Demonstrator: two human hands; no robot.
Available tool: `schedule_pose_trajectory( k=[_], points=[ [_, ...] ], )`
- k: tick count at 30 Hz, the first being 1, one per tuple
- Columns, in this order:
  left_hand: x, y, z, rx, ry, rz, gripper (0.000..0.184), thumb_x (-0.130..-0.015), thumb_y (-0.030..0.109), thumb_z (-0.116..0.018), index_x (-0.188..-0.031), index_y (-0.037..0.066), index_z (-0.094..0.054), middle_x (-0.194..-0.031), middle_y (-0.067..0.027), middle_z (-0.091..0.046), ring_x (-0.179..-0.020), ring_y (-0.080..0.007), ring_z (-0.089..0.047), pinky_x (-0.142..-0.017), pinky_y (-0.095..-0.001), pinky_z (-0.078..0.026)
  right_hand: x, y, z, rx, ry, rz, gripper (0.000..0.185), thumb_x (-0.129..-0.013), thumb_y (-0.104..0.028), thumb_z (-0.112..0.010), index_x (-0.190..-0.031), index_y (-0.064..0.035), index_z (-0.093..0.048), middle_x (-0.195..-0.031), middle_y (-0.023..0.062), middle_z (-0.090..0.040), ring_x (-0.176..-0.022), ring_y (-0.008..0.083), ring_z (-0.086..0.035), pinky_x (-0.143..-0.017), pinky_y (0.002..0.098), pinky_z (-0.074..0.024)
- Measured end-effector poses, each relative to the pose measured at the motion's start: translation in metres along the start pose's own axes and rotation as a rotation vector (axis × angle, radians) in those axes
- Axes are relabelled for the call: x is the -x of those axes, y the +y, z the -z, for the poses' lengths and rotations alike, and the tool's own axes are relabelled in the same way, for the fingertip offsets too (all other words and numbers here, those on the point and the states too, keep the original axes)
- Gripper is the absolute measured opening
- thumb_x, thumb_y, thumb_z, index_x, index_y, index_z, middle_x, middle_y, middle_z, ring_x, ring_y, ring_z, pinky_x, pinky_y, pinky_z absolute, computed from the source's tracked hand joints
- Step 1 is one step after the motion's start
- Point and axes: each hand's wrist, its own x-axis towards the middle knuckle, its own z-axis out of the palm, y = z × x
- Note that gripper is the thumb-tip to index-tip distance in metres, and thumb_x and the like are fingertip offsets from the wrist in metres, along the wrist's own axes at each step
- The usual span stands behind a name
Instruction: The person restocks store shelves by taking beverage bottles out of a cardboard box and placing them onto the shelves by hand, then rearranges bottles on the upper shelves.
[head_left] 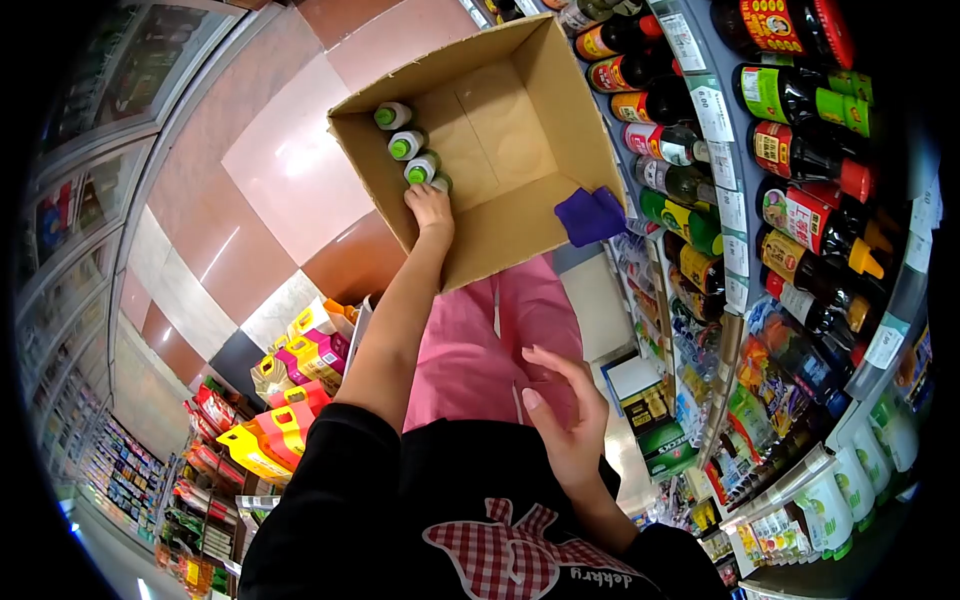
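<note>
Standing upright inside the box (510, 120), upper centre, in a row slanting down-right, the bottles (405, 147) end at the nearer left hand (430, 207), whose grip I cannot tell, while the right hand (573, 425), lower centre, hangs spread and empty.

The person wears a plain black fabric top (460, 465) with a red-and-white gingham motif (500, 555), rounded and edged in white. Pale lettering (600, 578) sits just beside the motif. Wide black sleeves (352, 450) flank it, ending around the elbows. Beyond it, past the hem, come solid pink trousers (455, 365). Both hands (575, 425) are bare.
</note>
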Motion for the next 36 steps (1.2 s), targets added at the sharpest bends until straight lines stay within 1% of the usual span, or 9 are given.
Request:
schedule_pose_trajectory(
  k=[9,12,14,18,20,23,25,30,36],
  points=[
    [-0.008,0.007,-0.005,0.009,0.025,0.038,0.015,-0.091,0.015,-0.060,-0.099,0.017,-0.073,-0.100,-0.0042,-0.068,-0.094,-0.0225,-0.064,-0.080,-0.0394,-0.040,-0.003,0.008,-0.001,-0.024,-0.012,-0.055,0.038,-0.086,-0.003,-0.072,-0.124,-0.0004,-0.064,-0.122,0.0132,-0.068,-0.112,0.0246,-0.062,-0.096,0.0333,-0.0468],
    [0.005,0.002,0.013,0.076,0.068,-0.017,0.015,-0.088,0.017,-0.064,-0.099,0.014,-0.073,-0.100,-0.0060,-0.069,-0.097,-0.0233,-0.065,-0.085,-0.0398,-0.043,-0.003,0.006,0.000,-0.045,-0.001,-0.055,0.039,-0.087,-0.004,-0.072,-0.125,-0.0016,-0.064,-0.120,0.0116,-0.069,-0.111,0.0225,-0.063,-0.094,0.0322,-0.0470],
    [0.017,-0.011,0.036,0.291,0.077,-0.045,0.018,-0.084,0.020,-0.069,-0.100,0.012,-0.073,-0.100,-0.0073,-0.069,-0.099,-0.0244,-0.066,-0.088,-0.0405,-0.044,-0.004,0.003,0.002,-0.051,0.017,-0.034,0.039,-0.087,-0.004,-0.071,-0.125,-0.0023,-0.064,-0.119,0.0103,-0.069,-0.110,0.0212,-0.063,-0.092,0.0314,-0.0471],
    [0.058,-0.057,0.111,0.599,0.140,-0.175,0.037,-0.073,0.032,-0.080,-0.097,0.006,-0.069,-0.100,-0.0116,-0.069,-0.100,-0.0276,-0.066,-0.089,-0.0418,-0.047,-0.006,-0.005,0.010,-0.015,0.092,0.076,0.038,-0.087,-0.004,-0.071,-0.124,-0.0033,-0.064,-0.116,0.0086,-0.070,-0.104,0.0190,-0.063,-0.088,0.0300,-0.0473],
    [0.082,-0.080,0.144,0.745,0.260,-0.261,0.035,-0.072,0.031,-0.078,-0.091,0.003,-0.066,-0.096,-0.0142,-0.067,-0.094,-0.0311,-0.066,-0.085,-0.0437,-0.050,-0.007,-0.009,0.017,-0.004,0.134,0.095,0.037,-0.087,-0.004,-0.071,-0.123,-0.0038,-0.065,-0.114,0.0084,-0.070,-0.102,0.0183,-0.063,-0.086,0.0294,-0.0473],
    [0.127,-0.110,0.226,0.835,0.395,-0.412,0.033,-0.068,0.026,-0.074,-0.084,0.000,-0.060,-0.085,-0.0171,-0.064,-0.083,-0.0356,-0.065,-0.076,-0.0460,-0.053,-0.014,-0.004,0.023,0.096,0.258,0.262,0.042,-0.081,-0.004,-0.073,-0.122,-0.0044,-0.065,-0.110,0.0101,-0.070,-0.102,0.0253,-0.062,-0.090,0.0359,-0.0468],
    [0.155,-0.127,0.283,0.827,0.477,-0.488,0.032,-0.066,0.026,-0.074,-0.081,0.000,-0.060,-0.081,-0.0162,-0.062,-0.082,-0.0358,-0.065,-0.074,-0.0454,-0.053,-0.018,0.002,0.028,0.155,0.306,0.338,0.047,-0.076,-0.005,-0.075,-0.121,-0.0046,-0.065,-0.113,0.0124,-0.068,-0.106,0.0327,-0.059,-0.096,0.0426,-0.0452],
    [0.219,-0.172,0.415,0.860,0.638,-0.738,0.032,-0.063,0.024,-0.072,-0.076,0.002,-0.053,-0.073,-0.0174,-0.055,-0.071,-0.0383,-0.059,-0.062,-0.0456,-0.046,-0.013,-0.030,0.041,0.242,0.389,0.549,0.056,-0.073,-0.010,-0.079,-0.126,-0.0066,-0.063,-0.123,0.0132,-0.064,-0.118,0.0357,-0.053,-0.105,0.0449,-0.0420],
    [0.298,-0.196,0.528,0.761,0.882,-0.978,0.038,-0.060,0.026,-0.073,-0.071,0.002,-0.046,-0.070,-0.0147,-0.046,-0.065,-0.0359,-0.051,-0.057,-0.0426,-0.040,0.015,-0.088,0.078,0.209,0.477,0.802,0.069,-0.070,-0.021,-0.086,-0.133,-0.0091,-0.061,-0.133,0.0101,-0.062,-0.130,0.0369,-0.048,-0.113,0.0472,-0.0368]
  ],
)
